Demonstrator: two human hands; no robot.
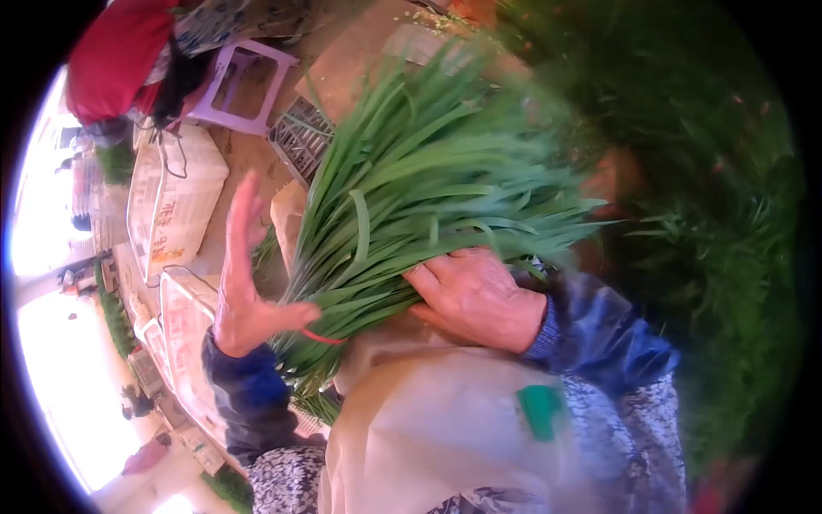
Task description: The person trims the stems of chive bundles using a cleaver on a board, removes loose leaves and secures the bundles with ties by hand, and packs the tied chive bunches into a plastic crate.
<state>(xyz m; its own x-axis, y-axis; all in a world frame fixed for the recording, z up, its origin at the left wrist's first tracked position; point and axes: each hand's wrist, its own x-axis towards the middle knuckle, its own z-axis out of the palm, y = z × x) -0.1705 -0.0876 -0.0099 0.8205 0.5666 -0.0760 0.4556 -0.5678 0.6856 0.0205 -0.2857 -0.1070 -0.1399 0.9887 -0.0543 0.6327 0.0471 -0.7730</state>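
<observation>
A large bunch of long, flat green leaves that look like garlic chives [428,180] lies across my lap, its leaves fanning toward the upper right. A thin red band [324,337] crosses the bunch near its lower left end. Beside that end, my left hand [240,283] is open, fingers raised and apart from the thumb. Its thumb tip is close to the red band; I cannot tell if it touches. My right hand [479,295] grips the bunch from its near side, fingertips partly hidden among the leaves. Under the bunch is a pale apron [445,411].
White foam boxes [175,201] with wire handles stand at the left. A lilac plastic stool [276,90] and a grey crate [300,133] are beyond the bunch. Loose greenery [719,257] is piled along the right. Another person in red [116,56] is at the upper left.
</observation>
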